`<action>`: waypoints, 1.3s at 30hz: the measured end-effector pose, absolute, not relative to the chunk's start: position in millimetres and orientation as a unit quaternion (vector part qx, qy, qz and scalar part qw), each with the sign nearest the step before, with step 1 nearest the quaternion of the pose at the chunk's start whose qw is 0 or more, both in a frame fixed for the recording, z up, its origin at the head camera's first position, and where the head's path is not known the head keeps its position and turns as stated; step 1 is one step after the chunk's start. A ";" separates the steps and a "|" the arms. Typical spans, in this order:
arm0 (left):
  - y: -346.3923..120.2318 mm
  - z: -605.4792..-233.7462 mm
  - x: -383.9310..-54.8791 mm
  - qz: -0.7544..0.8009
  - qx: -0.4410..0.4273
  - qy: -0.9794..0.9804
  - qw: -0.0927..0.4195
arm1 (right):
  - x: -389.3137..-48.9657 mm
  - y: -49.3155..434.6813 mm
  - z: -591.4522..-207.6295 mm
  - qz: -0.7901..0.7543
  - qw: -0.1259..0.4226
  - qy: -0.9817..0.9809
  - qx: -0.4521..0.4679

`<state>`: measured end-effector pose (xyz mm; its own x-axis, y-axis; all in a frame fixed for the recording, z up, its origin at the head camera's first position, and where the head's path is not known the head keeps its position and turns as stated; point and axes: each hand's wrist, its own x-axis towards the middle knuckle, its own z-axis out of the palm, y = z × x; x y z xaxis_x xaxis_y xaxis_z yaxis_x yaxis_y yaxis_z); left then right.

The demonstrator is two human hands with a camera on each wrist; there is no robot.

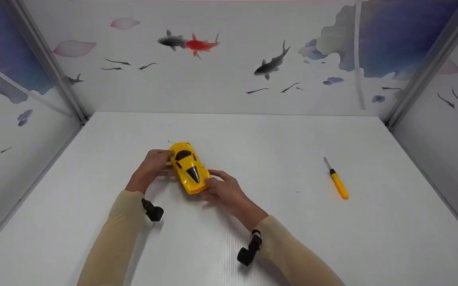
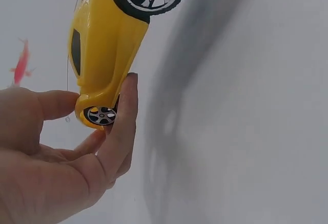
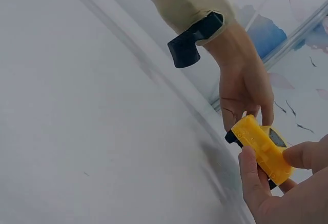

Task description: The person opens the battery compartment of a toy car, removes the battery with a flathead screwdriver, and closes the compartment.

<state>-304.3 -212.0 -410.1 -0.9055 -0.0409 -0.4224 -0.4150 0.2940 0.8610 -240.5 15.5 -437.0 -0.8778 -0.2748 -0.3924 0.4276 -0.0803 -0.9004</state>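
Both hands hold a yellow toy car (image 1: 189, 165) with dark windows, raised above the white table and slanted in the head view. At its far left end, my left hand (image 1: 154, 167) grips it, thumb on the body and fingers beneath. A wheel (image 2: 100, 116) sits near those fingers in the left wrist view, where a thin wire also hangs beside the car. My right hand (image 1: 229, 192) pinches the near end between thumb and fingers. The right wrist view shows the car's end (image 3: 262, 149), with the left hand (image 3: 243, 88) behind it.
A screwdriver (image 1: 339, 184) with a yellow handle lies on the table (image 1: 276, 242) to the right. White panels (image 1: 229, 91) printed with fish stand at the back and both sides. Each sleeve's cuff carries a black camera mount (image 1: 249, 252).
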 end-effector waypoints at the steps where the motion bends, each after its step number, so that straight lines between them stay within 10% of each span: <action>1: -210.0 -409.7 -302.6 0.587 -0.145 0.780 0.162 | -239.9 19.1 -435.4 -0.734 0.239 0.633 0.062; 39: -152.4 -369.1 -254.1 0.680 0.105 0.679 0.257 | -226.1 175.1 -367.3 -0.680 0.134 0.717 0.071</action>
